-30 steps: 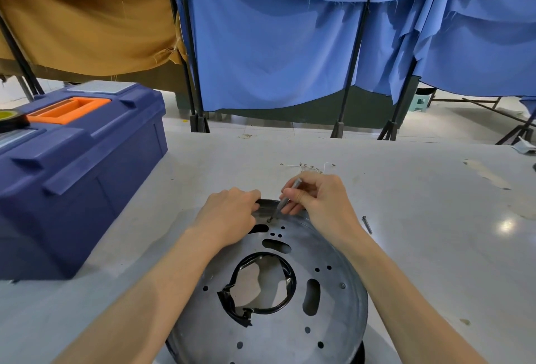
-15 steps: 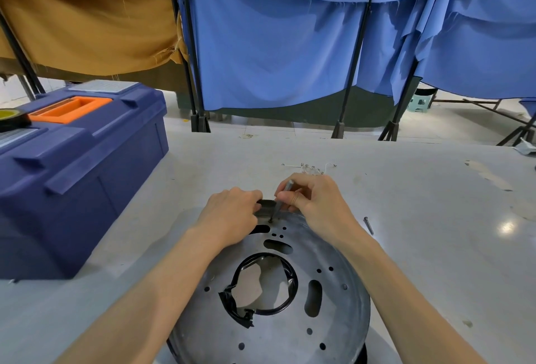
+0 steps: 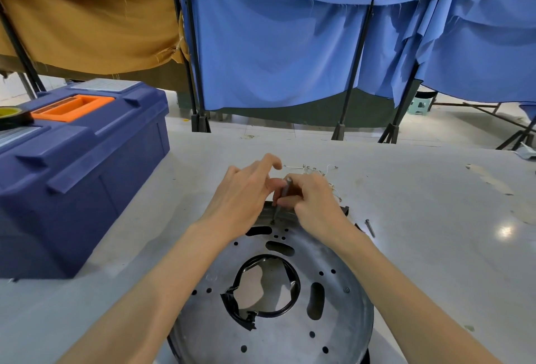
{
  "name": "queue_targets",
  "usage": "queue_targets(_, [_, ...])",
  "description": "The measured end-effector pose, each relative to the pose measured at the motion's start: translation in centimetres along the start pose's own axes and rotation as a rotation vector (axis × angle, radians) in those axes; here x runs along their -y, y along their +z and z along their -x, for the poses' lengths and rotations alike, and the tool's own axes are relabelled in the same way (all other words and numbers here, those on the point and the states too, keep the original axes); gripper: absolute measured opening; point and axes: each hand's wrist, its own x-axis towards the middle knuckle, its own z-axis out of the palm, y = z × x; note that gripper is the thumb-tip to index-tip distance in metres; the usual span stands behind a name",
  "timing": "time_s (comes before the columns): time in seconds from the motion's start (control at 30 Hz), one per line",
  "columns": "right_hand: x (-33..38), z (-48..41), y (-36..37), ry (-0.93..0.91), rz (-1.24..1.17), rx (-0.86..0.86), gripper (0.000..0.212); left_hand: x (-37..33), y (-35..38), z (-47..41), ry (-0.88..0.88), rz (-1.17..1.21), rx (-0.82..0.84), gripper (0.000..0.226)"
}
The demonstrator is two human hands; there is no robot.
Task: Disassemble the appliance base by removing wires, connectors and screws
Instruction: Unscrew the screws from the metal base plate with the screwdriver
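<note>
**Appliance base (image 3: 275, 334) on the near worktop (image 3: 435, 218)**

A dull grey metal disc pierced with round holes and slots, its centre opening ringed in torn black material. The right hand (image 3: 314, 205) has a narrow grip, pinching a slim grey screwdriver (image 3: 285, 189) whose tip meets the far rim. The left hand (image 3: 242, 201) is loosely spread beside it, holding nothing.

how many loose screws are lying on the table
1. A long screw lies on the table just right of the metal base; others may hide behind the left hand or right hand.
</note>
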Motion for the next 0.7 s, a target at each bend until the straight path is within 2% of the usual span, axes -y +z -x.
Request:
queue_targets(0.07, [-0.1,0.0,0.1,-0.011,0.013,-0.016,0.041,-0.5,0.0,0.0,0.079,-0.145,-0.031,0.034])
queue_targets(0.17, [-0.3,-0.1,0.2,-0.016,0.02,-0.012,0.029,-0.8,-0.1,0.1,0.197,-0.395,-0.054,0.038])
queue_targets(0.23, [-0.3,-0.1,0.3,-0.017,0.005,-0.007,0.025,-0.6,-0.1,0.0,0.215,-0.463,-0.058,0.036])
queue_targets(0.43, [-0.8,0.2,0.1,0.015,-0.095,0.004,0.015,-1.1,-0.5,-0.3,0.246,-0.472,-0.086,0.021])
queue_targets(0.53, [-0.6,0.3,0.1,-0.003,-0.125,0.003,0.011,-1.4,-0.6,-0.7,0.244,-0.453,-0.026,0.032])
queue_targets(0.6, [-0.4,0.3,0.2,-0.005,-0.14,-0.024,0.023,-1.6,-0.5,-0.8,0.254,-0.462,-0.007,0.038])
queue_targets(0.7, [-0.4,0.2,0.4,-0.007,-0.118,-0.065,0.035,-2.1,-0.5,-0.9,0.199,-0.324,-0.098,0.019])
